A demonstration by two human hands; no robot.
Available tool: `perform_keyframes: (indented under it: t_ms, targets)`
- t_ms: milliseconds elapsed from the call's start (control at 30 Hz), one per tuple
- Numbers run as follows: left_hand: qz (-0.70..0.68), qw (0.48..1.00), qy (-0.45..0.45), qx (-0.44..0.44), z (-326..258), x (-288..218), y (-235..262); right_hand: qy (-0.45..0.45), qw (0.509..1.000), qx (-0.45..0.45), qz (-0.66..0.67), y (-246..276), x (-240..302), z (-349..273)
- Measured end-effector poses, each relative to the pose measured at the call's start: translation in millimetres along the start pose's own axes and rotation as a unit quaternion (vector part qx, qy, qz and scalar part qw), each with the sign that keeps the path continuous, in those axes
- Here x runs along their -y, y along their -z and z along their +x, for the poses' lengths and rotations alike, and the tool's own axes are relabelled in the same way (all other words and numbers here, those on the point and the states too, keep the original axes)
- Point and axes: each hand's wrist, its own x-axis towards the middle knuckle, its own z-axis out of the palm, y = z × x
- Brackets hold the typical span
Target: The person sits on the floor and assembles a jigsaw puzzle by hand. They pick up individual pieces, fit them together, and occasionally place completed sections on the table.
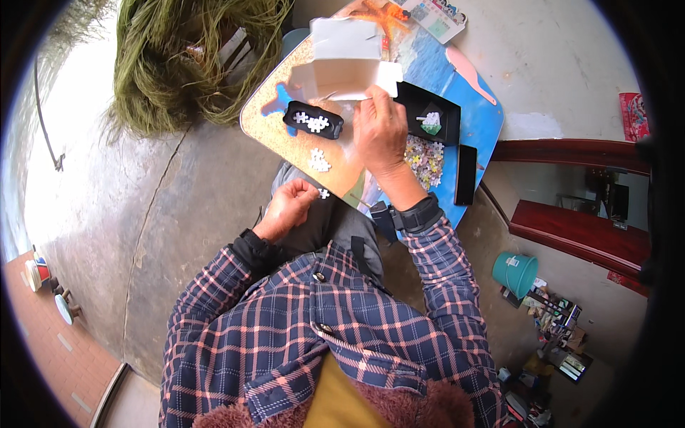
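Note:
Near the table's front edge, my left hand (289, 209) is closed, with a white jigsaw puzzle piece (324, 193) at its fingertips. My right hand (380, 135) reaches over the table, fingers bent together at the near rim of an open white cardboard box (349, 73); whatever they pinch is hidden. Left of that hand, a small black tray (337, 133) holds several white-backed pieces. A loose cluster of white pieces (319, 160) lies below it. On the right, a black box (449, 118) contains a few white pieces and something green, beside a heap of coloured puzzle pieces (426, 164).
The beach-printed table (267, 135) also carries a flat black object (465, 175), a pink brush-like item (469, 73) and a printed card (437, 20). Dry green strands (164, 71) are heaped beyond the table at left. A teal bucket (515, 274) stands at right.

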Motion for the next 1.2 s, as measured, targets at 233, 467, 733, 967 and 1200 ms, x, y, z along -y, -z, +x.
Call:
perform_keyframes:
  t_ms: [233,467,733,967,1200]
  targets:
    - [-0.002,1.0,-0.003,-0.003,2.8,4.4,2.1,-0.031,0.997,0.071,0.003,9.4,-22.9,16.4]
    - [-0.005,1.0,-0.007,0.014,3.7,4.3,5.4,-0.033,0.995,0.063,0.068,20.6,-18.1,25.7]
    - [-0.001,1.0,-0.015,0.014,4.8,7.0,6.4,-0.067,0.987,-0.045,0.142,36.7,-20.3,61.3]
    - [0.003,1.0,-0.013,0.011,6.7,10.6,8.5,-0.038,0.989,-0.118,0.085,6.7,-39.0,110.3]
    - [0.008,0.999,-0.02,0.029,5.3,15.3,5.7,-0.007,0.96,0.15,0.234,-78.6,-64.0,162.6]
